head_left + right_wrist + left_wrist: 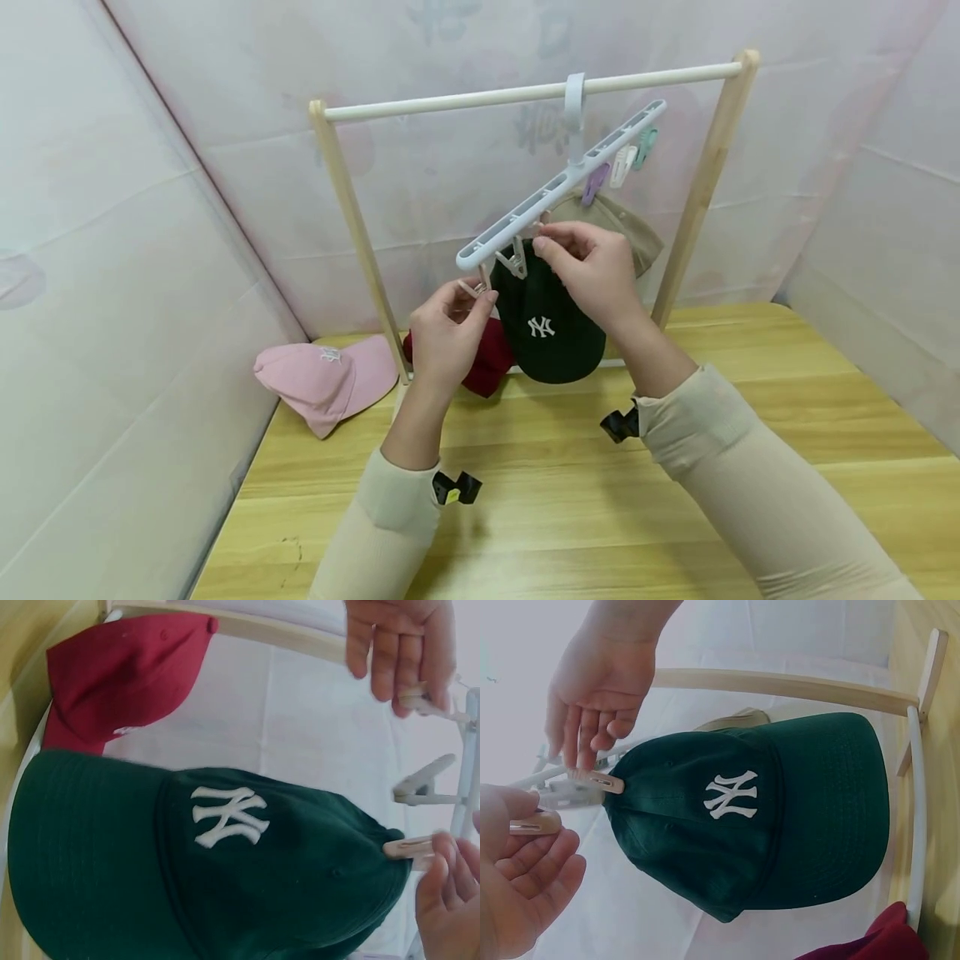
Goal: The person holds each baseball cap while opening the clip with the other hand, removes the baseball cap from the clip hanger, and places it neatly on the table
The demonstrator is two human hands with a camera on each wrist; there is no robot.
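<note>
right hand (592, 262) pinching peg (600, 781) clamped on green cap (551, 329) hanging beneath tilted hanger (558, 183), left hand (446, 333) pinching 1 spare peg (534, 823) just left, nearer hanger's low end.

Caps, four: one dark green (551, 333) with white lettering, one red (491, 362), one pink (326, 379) lying on the bench (750, 400), one beige (622, 225) hanging behind the green.

Clip hangers, one: white bar (558, 187) on the rail.

Clips seen on it, six: purple (595, 183), white (622, 165), teal (645, 146), plus three pale ones at the low end; more may be hidden.

Wooden racks, one (348, 200).

Hands, two: left (446, 337), right (592, 267).

Black wrist clips, two.
</note>
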